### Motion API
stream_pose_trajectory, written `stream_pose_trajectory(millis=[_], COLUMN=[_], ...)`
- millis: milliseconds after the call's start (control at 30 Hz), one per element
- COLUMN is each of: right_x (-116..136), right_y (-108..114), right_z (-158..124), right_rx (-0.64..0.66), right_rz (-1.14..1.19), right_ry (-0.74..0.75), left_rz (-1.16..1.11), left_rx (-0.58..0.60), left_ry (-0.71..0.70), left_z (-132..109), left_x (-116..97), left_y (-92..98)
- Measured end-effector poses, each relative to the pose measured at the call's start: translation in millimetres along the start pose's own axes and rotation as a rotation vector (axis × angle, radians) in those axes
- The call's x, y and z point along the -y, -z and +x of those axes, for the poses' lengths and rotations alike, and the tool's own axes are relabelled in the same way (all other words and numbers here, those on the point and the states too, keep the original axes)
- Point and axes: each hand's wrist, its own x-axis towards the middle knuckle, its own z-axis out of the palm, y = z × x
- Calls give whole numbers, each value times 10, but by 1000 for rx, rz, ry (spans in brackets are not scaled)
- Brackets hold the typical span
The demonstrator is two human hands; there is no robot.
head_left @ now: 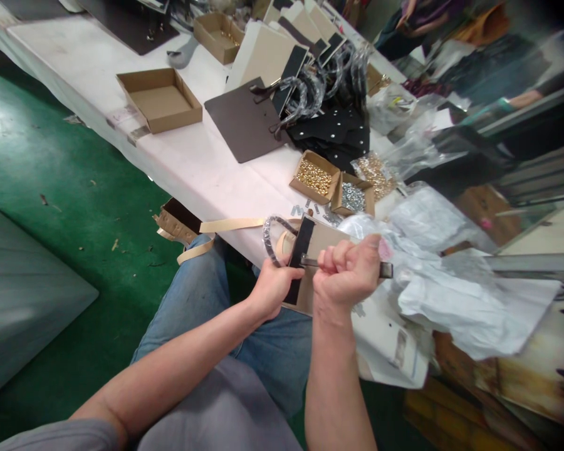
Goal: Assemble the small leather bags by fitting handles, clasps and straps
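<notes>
My left hand [272, 287] grips the edge of a beige bag panel [326, 234] that has a black strip [302, 235] across it. A plastic-wrapped loop handle [267, 237] sticks out of the panel beside my left fingers. My right hand [345, 274] is closed in a fist round a screwdriver-like tool [386, 270]. Its thin metal shaft points left and meets a small metal fitting on the black strip, close to my left thumb. Most of the tool's grip is hidden in my fist.
Small boxes of gold [314, 178] and silver hardware [353, 196] stand behind the panel, near loose metal plates. An open cardboard box [162, 103], a dark brown panel [244, 122] and stacked beige panels [266, 55] lie farther back. White plastic bags [444, 285] crowd the right.
</notes>
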Motion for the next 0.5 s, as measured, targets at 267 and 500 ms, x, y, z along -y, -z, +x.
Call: stream_pose_trajectory(millis=[267,500], right_x=[20,-213], right_y=[651,898], right_z=[240,152], right_rx=[-119,-240], right_rz=[273,452], right_ry=[-100,-178], left_rz=[-111,-98], left_rx=[25,14], left_ry=[113,98], left_z=[-42,-41], left_x=[-54,-21], left_y=[16,-15])
